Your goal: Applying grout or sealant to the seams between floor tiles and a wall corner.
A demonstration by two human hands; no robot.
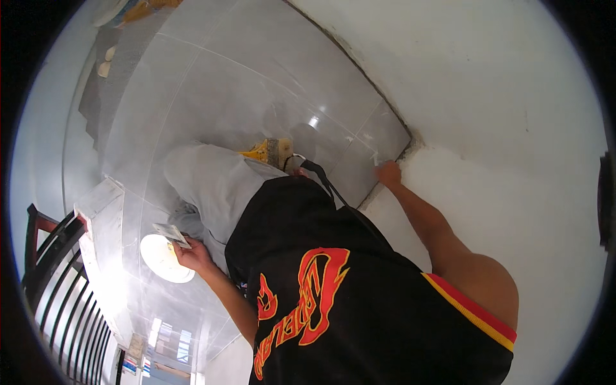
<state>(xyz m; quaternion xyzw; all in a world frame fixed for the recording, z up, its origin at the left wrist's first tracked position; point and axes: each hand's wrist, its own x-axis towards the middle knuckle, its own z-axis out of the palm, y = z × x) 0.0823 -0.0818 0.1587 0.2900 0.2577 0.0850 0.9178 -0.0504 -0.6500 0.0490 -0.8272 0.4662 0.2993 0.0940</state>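
Note:
My left hand (194, 255) is closed around the end of a flat, thin grey-white plate (171, 233), which looks smeared with pale material. Just below and beside it is a round white tub (154, 255), partly covered by that hand. Out to the right, my right hand (389, 173) reaches down to the floor tiles close to the foot of the wall. Its fingers are closed, and a small pale thing (376, 160) shows at their tips, too small to name.
Large grey glossy tiles (244, 90) cover the floor. A white wall (475, 77) meets them along a rough dark joint. A yellow and brown object (269, 153) lies by my grey-trousered leg (212, 179). Black railings (70, 289) stand at the left above a white ledge (102, 205).

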